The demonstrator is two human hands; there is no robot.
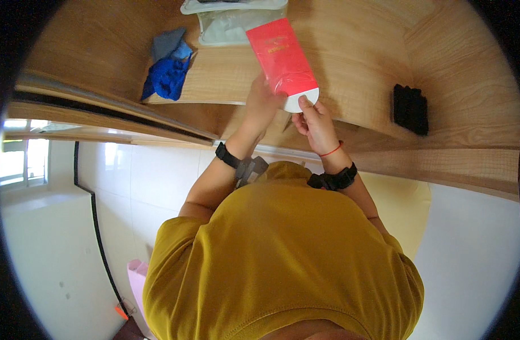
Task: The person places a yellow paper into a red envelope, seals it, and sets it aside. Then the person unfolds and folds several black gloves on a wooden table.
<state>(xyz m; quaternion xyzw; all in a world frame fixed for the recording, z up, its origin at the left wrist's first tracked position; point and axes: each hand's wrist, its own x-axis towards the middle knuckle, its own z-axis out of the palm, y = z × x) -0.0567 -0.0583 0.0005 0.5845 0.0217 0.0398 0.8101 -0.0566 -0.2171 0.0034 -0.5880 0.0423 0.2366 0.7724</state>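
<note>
A red paper envelope point(282, 55) with gold writing and a rounded white flap point(294, 103) is held above a wooden shelf point(349, 85). Glossy creases show near its flap end. My right hand point(317, 123) pinches the white flap between thumb and fingers. At the envelope's lower left edge is my left hand point(262, 104), blurred, with its thumb close to the flap; its other fingers are partly hidden. Both wrists wear black straps, and a thin red cord circles the right wrist.
A translucent plastic bin point(223, 29) stands at the back of the shelf. Blue cloth point(168, 78) and grey-blue cloth point(167, 44) lie at the left. A folded black item point(410, 109) rests at the right. A sliding-door track point(115, 110) runs along the left.
</note>
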